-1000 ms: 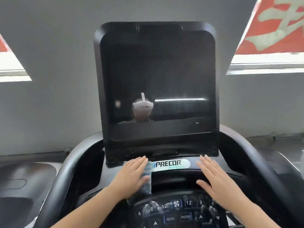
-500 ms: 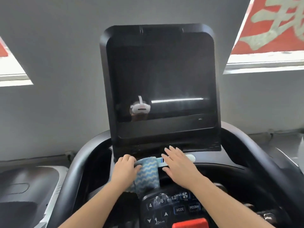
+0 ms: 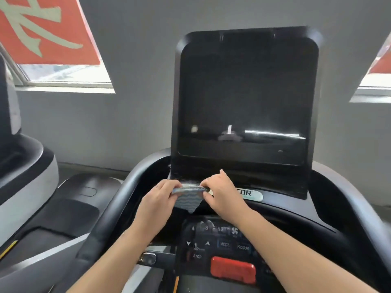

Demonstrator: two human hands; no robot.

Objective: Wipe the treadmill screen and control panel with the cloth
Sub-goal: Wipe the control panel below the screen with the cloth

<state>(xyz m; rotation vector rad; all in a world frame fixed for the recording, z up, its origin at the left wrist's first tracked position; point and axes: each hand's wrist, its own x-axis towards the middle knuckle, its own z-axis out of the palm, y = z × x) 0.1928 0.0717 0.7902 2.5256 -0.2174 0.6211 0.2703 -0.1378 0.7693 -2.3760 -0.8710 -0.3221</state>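
A blue cloth point(image 3: 188, 200) with a wavy pattern hangs folded between both hands, just below the bottom edge of the dark treadmill screen point(image 3: 245, 98). My left hand point(image 3: 158, 199) pinches its left end and my right hand point(image 3: 222, 193) pinches its right end. The cloth's lower corner points down toward the control panel point(image 3: 222, 244), which shows number keys, MODE, PROGRAM and STOP buttons. My right hand covers part of the brand label point(image 3: 252, 194).
A red stop bar point(image 3: 232, 269) sits at the panel's lower edge. Black curved handrails point(image 3: 118, 199) ring the console on both sides. Another machine point(image 3: 25, 172) stands at the left. A grey wall and windows with red banners point(image 3: 42, 28) lie behind.
My right hand has come over from the right side of the console onto the cloth. Both hands have lifted it off the console and hold it stretched between them. The view has swung left.
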